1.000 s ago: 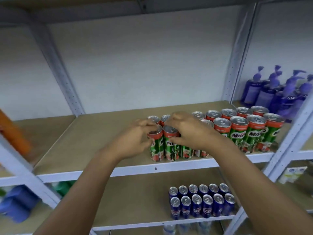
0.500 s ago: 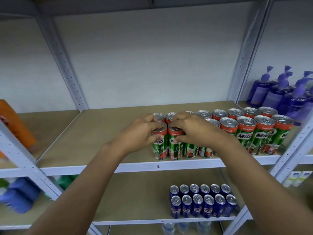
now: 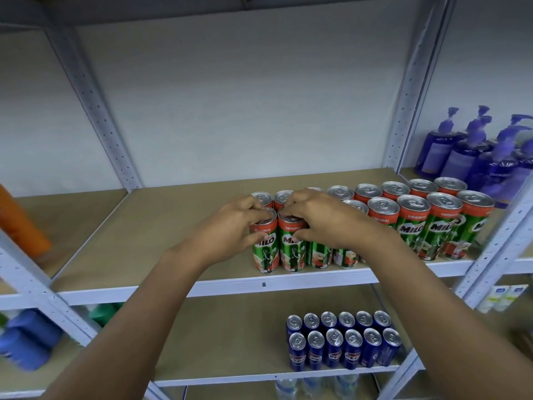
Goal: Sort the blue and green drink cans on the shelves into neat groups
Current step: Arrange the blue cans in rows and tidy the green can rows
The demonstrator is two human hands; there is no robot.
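Observation:
Green Milo cans (image 3: 412,226) stand in two rows along the right half of the middle shelf (image 3: 173,226). My left hand (image 3: 230,229) grips the leftmost front green can (image 3: 266,252) around its top. My right hand (image 3: 320,223) grips the second green can (image 3: 292,255) right beside it, fingers over its rim. Both cans stand upright on the shelf, touching each other. Blue cans (image 3: 343,342) sit in two tidy rows on the lower shelf, below and right of my hands.
Purple pump bottles (image 3: 476,157) stand in the bay to the right. An orange object (image 3: 20,223) leans at the far left. Blue packs (image 3: 26,342) and a green item (image 3: 103,313) lie lower left. White metal uprights (image 3: 95,105) frame the shelf. Clear bottles (image 3: 311,388) show at the bottom.
My hands have stayed on the two leftmost front cans; the view has shifted a little, and the cans stand slightly closer together at the shelf's front.

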